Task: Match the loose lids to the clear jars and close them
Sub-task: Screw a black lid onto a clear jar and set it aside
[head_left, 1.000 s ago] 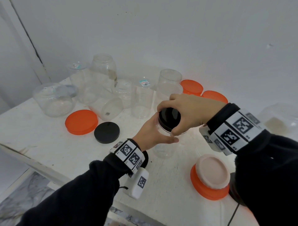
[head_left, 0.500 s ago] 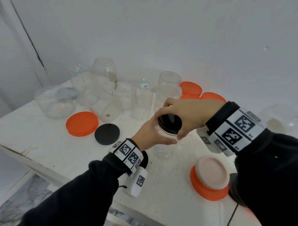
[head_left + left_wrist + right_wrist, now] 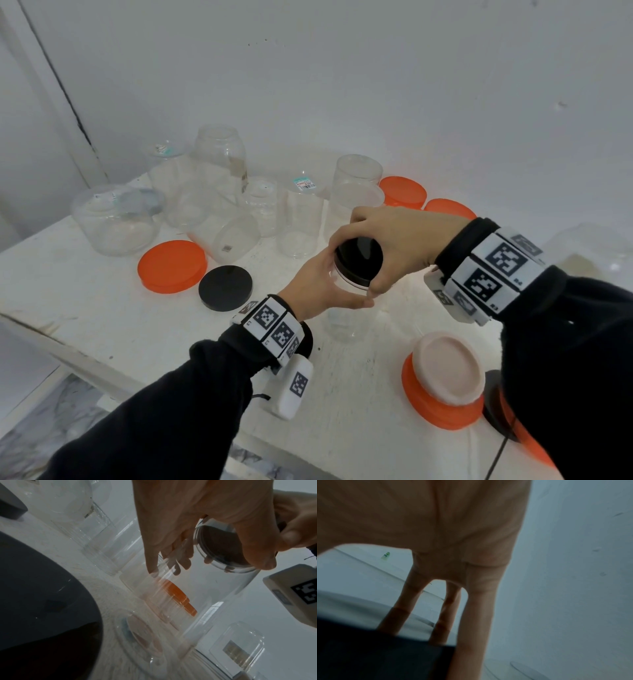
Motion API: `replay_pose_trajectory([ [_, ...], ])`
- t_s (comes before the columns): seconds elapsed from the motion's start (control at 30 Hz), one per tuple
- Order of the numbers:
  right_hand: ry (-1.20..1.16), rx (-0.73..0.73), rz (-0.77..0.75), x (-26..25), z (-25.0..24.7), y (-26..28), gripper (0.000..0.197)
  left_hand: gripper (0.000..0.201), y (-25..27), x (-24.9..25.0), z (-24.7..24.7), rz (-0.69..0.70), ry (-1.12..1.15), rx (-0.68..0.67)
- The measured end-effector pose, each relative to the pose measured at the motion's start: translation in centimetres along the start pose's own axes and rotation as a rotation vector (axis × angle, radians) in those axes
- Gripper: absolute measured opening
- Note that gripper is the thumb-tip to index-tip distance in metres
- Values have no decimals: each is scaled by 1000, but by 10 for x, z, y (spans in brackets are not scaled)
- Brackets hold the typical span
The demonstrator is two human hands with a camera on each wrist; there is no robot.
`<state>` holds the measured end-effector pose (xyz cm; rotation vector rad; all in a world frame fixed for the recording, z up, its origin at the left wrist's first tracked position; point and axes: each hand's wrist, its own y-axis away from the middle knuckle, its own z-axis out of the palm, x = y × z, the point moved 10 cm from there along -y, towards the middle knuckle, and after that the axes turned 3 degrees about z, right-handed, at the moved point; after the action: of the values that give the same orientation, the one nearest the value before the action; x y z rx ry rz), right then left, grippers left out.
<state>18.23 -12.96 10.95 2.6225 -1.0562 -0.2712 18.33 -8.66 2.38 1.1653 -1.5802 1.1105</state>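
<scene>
A clear jar [image 3: 344,320] stands upright in the middle of the white table [image 3: 102,318]. My left hand [image 3: 322,291] is wrapped round its upper wall. On its mouth sits a black lid [image 3: 359,257], and my right hand [image 3: 390,246] grips that lid from above with curled fingers. In the left wrist view the black lid [image 3: 223,545] shows through the jar's clear wall [image 3: 214,595], with my left fingers [image 3: 178,555] behind it. In the right wrist view the black lid [image 3: 385,653] lies under my right fingers [image 3: 477,608].
Several open clear jars [image 3: 298,222] crowd the back of the table; one [image 3: 226,236] lies on its side. Loose lids lie around: an orange one [image 3: 171,265], a black one [image 3: 225,287], two orange ones at the back [image 3: 404,190], a pink lid [image 3: 448,368] stacked on an orange one.
My right hand has turned on the black lid, its wrist swinging a little. The jar and my left hand stay in place. The head view has tilted slightly.
</scene>
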Motion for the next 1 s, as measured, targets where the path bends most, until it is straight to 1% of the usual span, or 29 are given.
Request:
replay_pose_trajectory([
  [0.1, 15, 19, 4, 1, -2, 0, 69, 66, 0, 0, -1, 5, 22, 12],
  [0.23, 31, 72, 37, 3, -4, 0, 66, 70, 0, 0, 0, 13, 43, 20],
  [0.33, 33, 122, 90, 6, -5, -1, 64, 74, 0, -3, 0, 2, 74, 21],
  [0.43, 23, 204, 152, 9, -9, 0, 62, 82, 0, -4, 1, -10, 67, 14],
  [0.53, 56, 258, 237, 11, -12, 0, 69, 81, 1, -2, 0, -12, 47, 4],
  [0.57, 92, 241, 252, 13, -11, 0, 72, 79, 0, -2, 0, -10, 34, -5],
  [0.6, 121, 194, 252, 15, -8, -1, 74, 78, 0, -1, 0, -9, 24, -14],
  [0.63, 124, 116, 232, 16, -2, -1, 76, 76, -1, -1, 0, -12, 17, -20],
  [0.7, 42, -50, 122, 11, 7, 1, 78, 71, -1, -1, -1, -14, 5, -28],
  [0.73, -6, -102, 64, 6, 9, 3, 80, 70, -1, -1, -1, -16, 2, -35],
  [0.77, -32, -124, 25, 2, 8, 4, 80, 70, -1, -2, -1, -20, 6, -43],
  [0.9, -2, -37, 12, -2, -1, 1, 73, 69, -2, -1, 1, -14, 5, -67],
  [1.0, 6, -14, 16, -3, -2, 3, 69, 70, -1, 0, 3, -6, 7, -65],
])
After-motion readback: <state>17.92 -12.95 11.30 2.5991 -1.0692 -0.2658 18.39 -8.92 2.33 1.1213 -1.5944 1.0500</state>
